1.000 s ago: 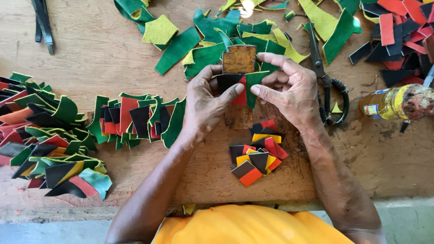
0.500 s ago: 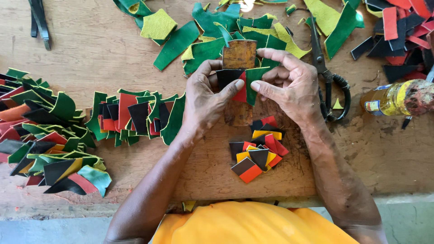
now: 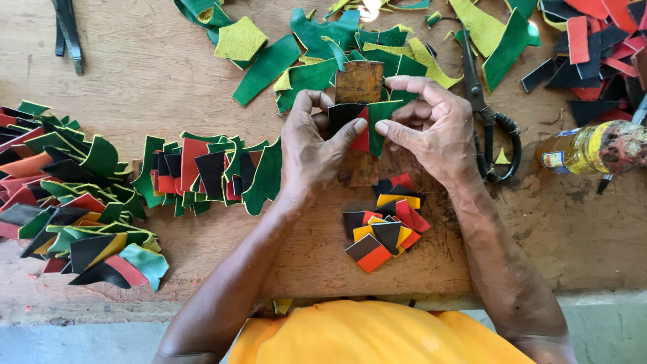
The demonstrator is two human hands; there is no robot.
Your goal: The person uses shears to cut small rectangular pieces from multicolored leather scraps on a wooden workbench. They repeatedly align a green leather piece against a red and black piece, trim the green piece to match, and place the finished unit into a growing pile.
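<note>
Pinching from both sides, the left hand (image 3: pixel 313 152) and the right hand (image 3: pixel 438 128) grasp a small patch of black, red and green leather pieces (image 3: pixel 364 121) between thumb and fingertips, each grip clenched on its own edge of it. The patch sits just above the middle of the worn wooden counter (image 3: pixel 135 74), over a brown rectangular leather strip (image 3: pixel 359 82) that shows above and below the hands; whether the patch touches the strip I cannot tell. Just below the hands lies a small heap of black, red and yellow leather squares (image 3: pixel 383 226). Left of the left hand spreads a row of green, red and black leather cut-outs (image 3: pixel 209 172), and farther left a larger pile of the same colours (image 3: pixel 60 189). Green and yellow-green leather scraps (image 3: pixel 296 50) are strewn beyond the hands. Black-handled scissors (image 3: pixel 488 114) lie just beside the right hand, and a yellow plastic bottle with a crusted cap (image 3: pixel 593 148) lies on its side near the right edge. Black and red offcuts (image 3: pixel 593 40) fill the far right corner. Part of a yellow shirt (image 3: pixel 364 334) shows at the bottom.
</note>
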